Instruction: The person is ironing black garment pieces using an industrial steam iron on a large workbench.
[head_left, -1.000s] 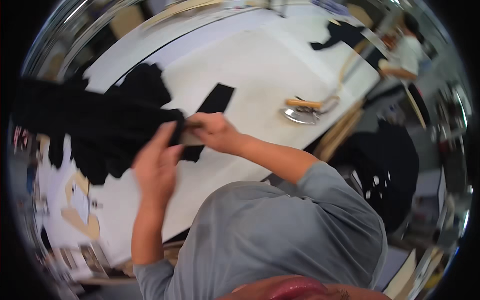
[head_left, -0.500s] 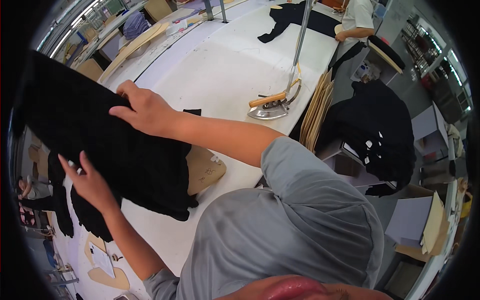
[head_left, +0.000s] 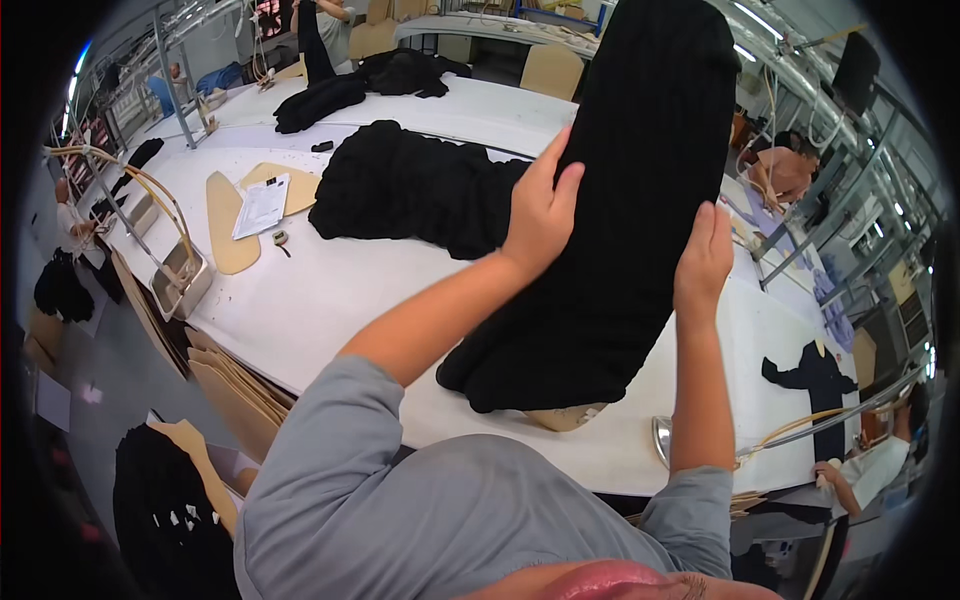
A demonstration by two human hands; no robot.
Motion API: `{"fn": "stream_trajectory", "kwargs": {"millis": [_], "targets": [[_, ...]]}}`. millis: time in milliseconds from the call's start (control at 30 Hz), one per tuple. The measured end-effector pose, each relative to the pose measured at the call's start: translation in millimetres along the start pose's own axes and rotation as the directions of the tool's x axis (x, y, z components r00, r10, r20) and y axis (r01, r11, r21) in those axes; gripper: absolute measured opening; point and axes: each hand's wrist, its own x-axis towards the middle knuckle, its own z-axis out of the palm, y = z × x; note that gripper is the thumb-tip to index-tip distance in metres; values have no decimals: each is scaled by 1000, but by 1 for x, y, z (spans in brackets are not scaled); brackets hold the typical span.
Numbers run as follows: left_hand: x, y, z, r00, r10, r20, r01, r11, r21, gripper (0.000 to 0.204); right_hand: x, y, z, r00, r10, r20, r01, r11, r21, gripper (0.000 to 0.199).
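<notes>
A long black garment (head_left: 630, 200) is stretched over a flat tan board (head_left: 565, 416), whose end shows below the cloth. The far end is tilted up, and the near end is low over the white table. My left hand (head_left: 543, 212) holds the left edge, thumb on the cloth. On the right edge, my right hand (head_left: 703, 262) presses with its fingers together; its thumb is hidden. Behind my left hand lies another black garment (head_left: 410, 190), rumpled on the table. The metal tip of an iron (head_left: 661, 438) peeks out beside my right forearm.
Tan boards (head_left: 234, 225) and papers (head_left: 262, 208) lie on the white table (head_left: 320, 300) at left, near a metal iron tray (head_left: 183, 283). More boards (head_left: 232, 385) stand along its edge. A co-worker (head_left: 880, 470) handles a dark garment (head_left: 825, 385) at far right. Black clothes (head_left: 165, 510) are heaped lower left.
My view has turned left. The garment on its board has swung from the left to upright before me. My right hand has gone from its upper face to its right edge.
</notes>
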Motion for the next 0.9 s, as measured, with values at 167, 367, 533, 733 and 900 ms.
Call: {"fn": "stream_trajectory", "kwargs": {"millis": [167, 367, 533, 733, 900], "targets": [[-22, -15, -32, 974, -155, 164, 155, 988, 12, 40, -61, 33, -6, 999, -20, 41, 15, 994, 108, 26], [27, 24, -27, 692, -500, 520, 699, 643, -312, 39, 55, -64, -14, 988, -145, -53, 153, 972, 176, 32], [43, 63, -12, 981, -186, 53, 193, 949, -251, 33, 74, -74, -15, 988, -155, -22, 157, 974, 161, 35], [133, 94, 10, 990, 29, 136, 18, 942, -334, 44, 102, -112, -13, 988, -149, -47, 156, 937, 312, 39], [-48, -25, -65, 860, -256, 442, 283, 959, 7, 57, -28, 2, -37, 983, -129, 132, 102, 975, 196, 46]]}}
